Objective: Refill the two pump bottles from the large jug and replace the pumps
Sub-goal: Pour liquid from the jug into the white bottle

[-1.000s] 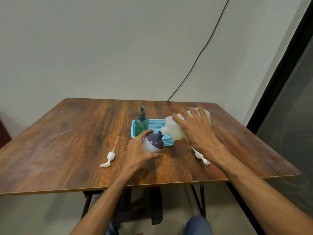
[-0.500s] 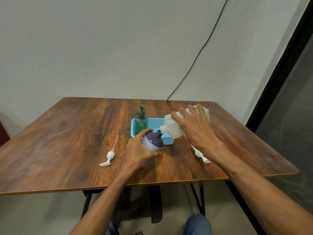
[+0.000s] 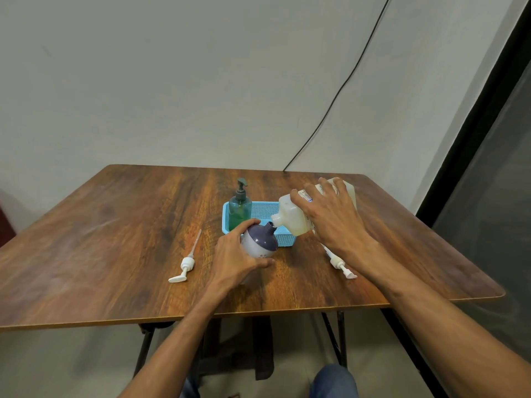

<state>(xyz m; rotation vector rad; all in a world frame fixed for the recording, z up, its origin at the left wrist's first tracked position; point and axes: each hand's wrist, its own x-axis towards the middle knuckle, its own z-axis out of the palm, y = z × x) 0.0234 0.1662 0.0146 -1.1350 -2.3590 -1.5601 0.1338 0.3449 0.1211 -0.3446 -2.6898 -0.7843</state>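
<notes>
Left hand [image 3: 235, 259]: wraps around the round purple-topped bottle [image 3: 260, 244] near the front of the table [image 3: 115, 225], fingers closed on its body, tipping its neck toward the jug. If this hold slackens, the rounded body may roll and the neck slide off line.
Loose pumps: one white pump [image 3: 185, 264] lies left of that hand, another white pump [image 3: 340, 264] lies right, partly under the right forearm. A dropped wrist could knock the right one off the table.
Right hand [image 3: 330, 219]: grips the large jug [image 3: 296, 216] from above, tilted with its spout at the bottle's small opening. Too steep a tilt could overshoot the narrow neck; whether liquid flows, I cannot tell.
Blue basket [image 3: 283, 239]: just behind the pour; spill would land here or on the wood.
Green pump bottle [image 3: 240, 209]: upright in the basket, pump on.
</notes>
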